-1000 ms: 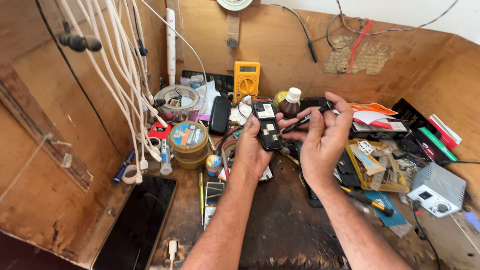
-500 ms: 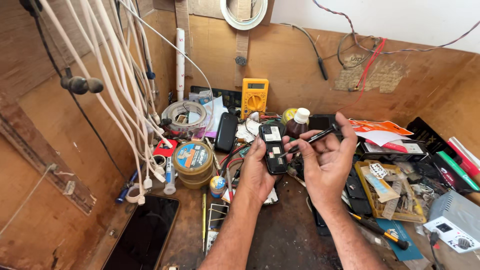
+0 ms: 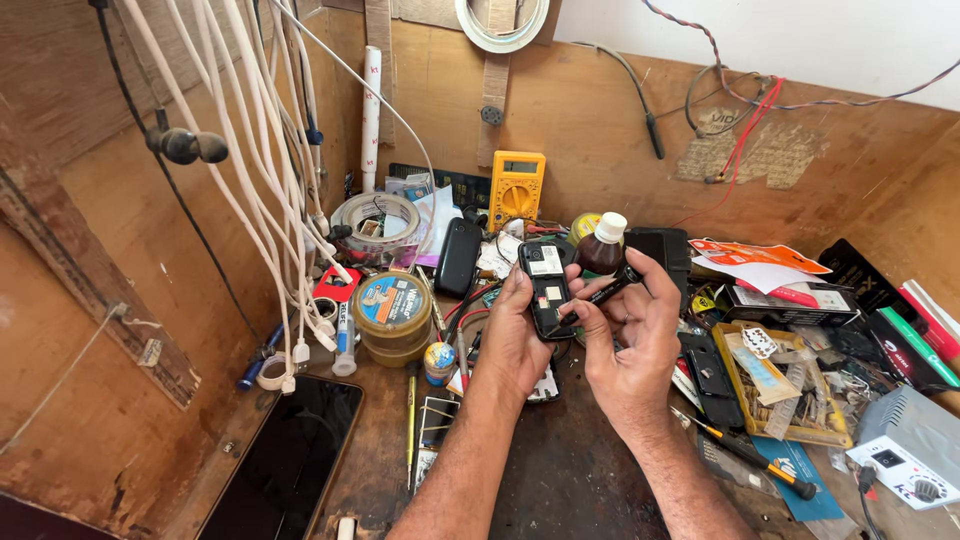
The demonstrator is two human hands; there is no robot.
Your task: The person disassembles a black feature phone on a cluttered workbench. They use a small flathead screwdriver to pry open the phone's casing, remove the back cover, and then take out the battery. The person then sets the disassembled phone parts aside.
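Both hands have drifted a little lower and closer together since half a second ago, and the phone now sits more upright between them. Left hand (image 3: 515,340) has its grip wrapped around the small black phone (image 3: 546,290), back cover off, innards facing up; fingers curl behind it and the thumb presses along its left edge. Right hand (image 3: 630,335) is clenched on a thin black tool (image 3: 600,293), pinched between thumb and fingers, with the tip angled down-left and touching the open back of the phone near its lower right side. So the phone sits just above the left palm and right beside the right hand's fingertips, held up off the surface (image 3: 570,470), roughly over the middle of it.

Behind the hands, toward the back edge, there's a yellow multimeter (image 3: 516,188) leaning on the wall, a brown bottle with a white cap (image 3: 603,245) and another black phone (image 3: 458,256) lying flat. Over to the left sits a round tin (image 3: 392,315) and a roll of tape (image 3: 374,222), with white cables (image 3: 270,180) hanging down over that side. A dark tablet (image 3: 285,465) lies at the front left corner. A yellow-handled screwdriver (image 3: 745,455) rests near the front right, just beside the right forearm.
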